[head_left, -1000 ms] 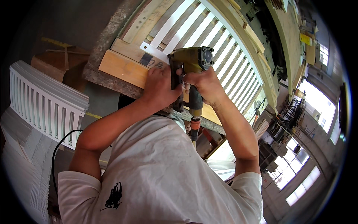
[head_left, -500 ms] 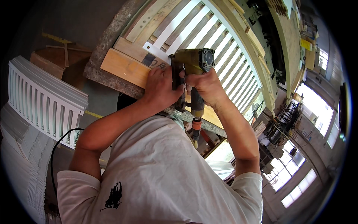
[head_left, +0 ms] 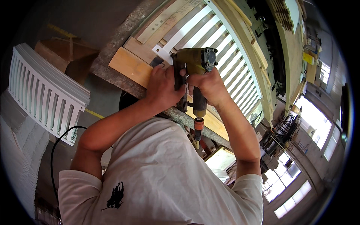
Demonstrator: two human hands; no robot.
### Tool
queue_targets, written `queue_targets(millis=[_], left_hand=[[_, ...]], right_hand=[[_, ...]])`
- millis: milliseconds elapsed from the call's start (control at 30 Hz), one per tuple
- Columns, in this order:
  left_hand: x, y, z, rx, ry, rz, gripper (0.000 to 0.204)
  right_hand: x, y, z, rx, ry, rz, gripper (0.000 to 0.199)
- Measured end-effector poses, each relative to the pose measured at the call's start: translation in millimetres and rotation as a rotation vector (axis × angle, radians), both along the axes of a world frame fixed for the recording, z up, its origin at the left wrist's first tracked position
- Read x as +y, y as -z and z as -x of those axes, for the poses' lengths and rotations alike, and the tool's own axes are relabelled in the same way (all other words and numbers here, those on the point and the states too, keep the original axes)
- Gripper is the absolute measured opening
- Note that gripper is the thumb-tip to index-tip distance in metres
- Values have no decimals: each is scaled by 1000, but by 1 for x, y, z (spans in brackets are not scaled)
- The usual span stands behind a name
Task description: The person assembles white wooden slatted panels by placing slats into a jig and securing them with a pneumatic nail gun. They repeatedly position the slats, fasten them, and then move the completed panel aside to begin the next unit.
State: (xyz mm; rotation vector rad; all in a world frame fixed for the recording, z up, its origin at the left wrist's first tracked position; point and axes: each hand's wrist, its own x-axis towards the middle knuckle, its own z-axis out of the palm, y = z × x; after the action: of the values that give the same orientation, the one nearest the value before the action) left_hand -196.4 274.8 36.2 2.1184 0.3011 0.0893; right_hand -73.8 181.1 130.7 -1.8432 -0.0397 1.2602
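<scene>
A white slatted panel (head_left: 210,36) lies on the wooden workbench jig in front of me, its slats side by side. My right hand (head_left: 208,85) is wrapped round the grip of a dark, olive-coloured air nail gun (head_left: 191,59), held over the panel's near rail. An orange hose coupling (head_left: 198,124) hangs from the gun's handle end. Just left of the gun, my left hand (head_left: 163,85) rests at the near rail with bent fingers, its thumb against or close to the gun's magazine. Whatever those fingers hold is hidden. The gun's tip is also out of sight.
More white slatted panels (head_left: 41,90) are stacked at my left, above a grey stack (head_left: 22,153). A cardboard box (head_left: 54,56) stands beyond them. The bench has a rough stone-like edge (head_left: 112,69). A black cable (head_left: 56,150) runs down past my left elbow.
The bench and panel sit slightly further right and lower in the picture on the left side, as the view has shifted a little. Both hands and the nail gun keep nearly the same pose.
</scene>
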Motion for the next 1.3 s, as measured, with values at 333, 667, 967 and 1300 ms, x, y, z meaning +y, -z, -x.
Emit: queue_targets(millis=[333,667,967,1300], left_hand=[[8,1,1,7,-76,37,64],[4,5,0,-46,-143,6,45],[3,11,2,5,-135,9,54],[15,21,0,-29,106,-439,60]], right_hand=[[18,3,-4,-3,-78,0,15],[24,0,-5,-33,-102,78,7],[21,11,-4,-55,-131,22,9],[-95,-3,11,-118,224,7,44]])
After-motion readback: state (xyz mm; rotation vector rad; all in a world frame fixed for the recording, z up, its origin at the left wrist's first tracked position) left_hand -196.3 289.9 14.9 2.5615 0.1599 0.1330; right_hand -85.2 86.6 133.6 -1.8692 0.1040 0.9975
